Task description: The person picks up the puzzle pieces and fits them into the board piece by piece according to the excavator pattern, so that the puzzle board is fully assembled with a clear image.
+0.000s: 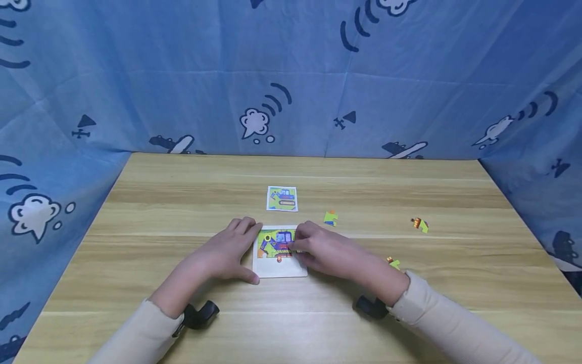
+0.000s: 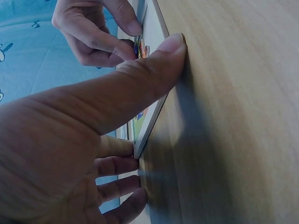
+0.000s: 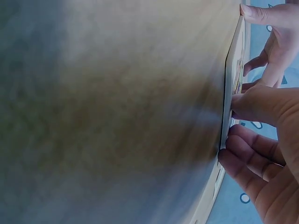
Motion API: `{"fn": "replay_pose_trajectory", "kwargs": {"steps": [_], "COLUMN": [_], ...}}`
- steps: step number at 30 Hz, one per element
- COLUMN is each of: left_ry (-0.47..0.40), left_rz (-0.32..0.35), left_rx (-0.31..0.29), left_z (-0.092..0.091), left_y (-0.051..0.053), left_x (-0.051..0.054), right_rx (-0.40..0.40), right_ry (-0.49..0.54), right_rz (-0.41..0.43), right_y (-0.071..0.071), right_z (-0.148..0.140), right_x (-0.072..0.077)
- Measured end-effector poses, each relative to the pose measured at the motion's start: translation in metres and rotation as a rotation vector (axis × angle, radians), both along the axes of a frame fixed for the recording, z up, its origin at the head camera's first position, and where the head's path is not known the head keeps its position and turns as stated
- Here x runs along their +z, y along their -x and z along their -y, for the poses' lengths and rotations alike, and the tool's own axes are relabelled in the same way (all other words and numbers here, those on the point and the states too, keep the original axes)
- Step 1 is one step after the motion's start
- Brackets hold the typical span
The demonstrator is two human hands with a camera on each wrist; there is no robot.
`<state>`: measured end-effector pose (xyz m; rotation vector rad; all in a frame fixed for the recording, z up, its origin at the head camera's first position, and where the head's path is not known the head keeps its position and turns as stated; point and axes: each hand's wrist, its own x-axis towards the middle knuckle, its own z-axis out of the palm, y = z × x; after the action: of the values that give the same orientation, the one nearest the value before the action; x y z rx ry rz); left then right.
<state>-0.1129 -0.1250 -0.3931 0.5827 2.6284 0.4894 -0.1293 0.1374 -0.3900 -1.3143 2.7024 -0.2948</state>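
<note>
A: Any writing you can read?
B: The printed card (image 1: pixel 282 198) carries a drawing of a blue digger on green; any lettering there would be too small for me. The puzzle board (image 1: pixel 277 270), lying on the bench (image 1: pixel 204 177) just nearer the person than the card, has a similar digger. The curtain (image 1: pixel 291 55) is printed with planes and clouds.
A: And the hands?
B: The left hand (image 1: pixel 227 250) has its grip spread wide along the board's left side, thumb at the near corner, fingers towards the far one. The right hand (image 1: pixel 325 251) bends its fingers over the board's right part. From above, its own fingers hide what they touch.
A: Do the wrist views help?
B: Partly. The left one shows the right thumb and a finger with their tips close together beside the coloured picture; I can't tell whether that grip has hold of a piece. The right one shows fingertips low by the board's edge.
A: What does only the head view give?
B: Three loose bits: a green piece (image 1: pixel 330 219) near the card, a red-and-green piece (image 1: pixel 420 225) farther right, and a third piece (image 1: pixel 393 263) partly hidden by the right forearm.
</note>
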Motion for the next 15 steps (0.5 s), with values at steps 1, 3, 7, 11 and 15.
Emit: {"fn": "replay_pose_trajectory", "kwargs": {"steps": [1, 3, 7, 11, 15], "left_ry": [0.001, 0.002, 0.003, 0.001, 0.001], "left_rz": [-0.001, -0.001, 0.001, 0.003, 0.003], "left_rx": [0.000, 0.001, 0.003, 0.004, 0.003], "left_z": [0.0000, -0.0001, -0.0002, -0.0003, -0.0008], "left_y": [0.0001, 0.0000, -0.0001, -0.0004, -0.0006], "left_x": [-0.0001, 0.0001, 0.0009, 0.0015, 0.0014], "right_rx": [-0.001, 0.001, 0.012, 0.013, -0.005], "right_ry": [0.001, 0.003, 0.009, 0.019, 0.043], "right_rz": [0.002, 0.005, -0.001, 0.014, 0.075], "right_y": [-0.0001, -0.0001, 0.0002, 0.0001, 0.0001], "right_z": [0.0000, -0.0001, 0.0003, -0.0005, -0.0042], "right_x": [0.0000, -0.0001, -0.0003, -0.0009, -0.0013]}}
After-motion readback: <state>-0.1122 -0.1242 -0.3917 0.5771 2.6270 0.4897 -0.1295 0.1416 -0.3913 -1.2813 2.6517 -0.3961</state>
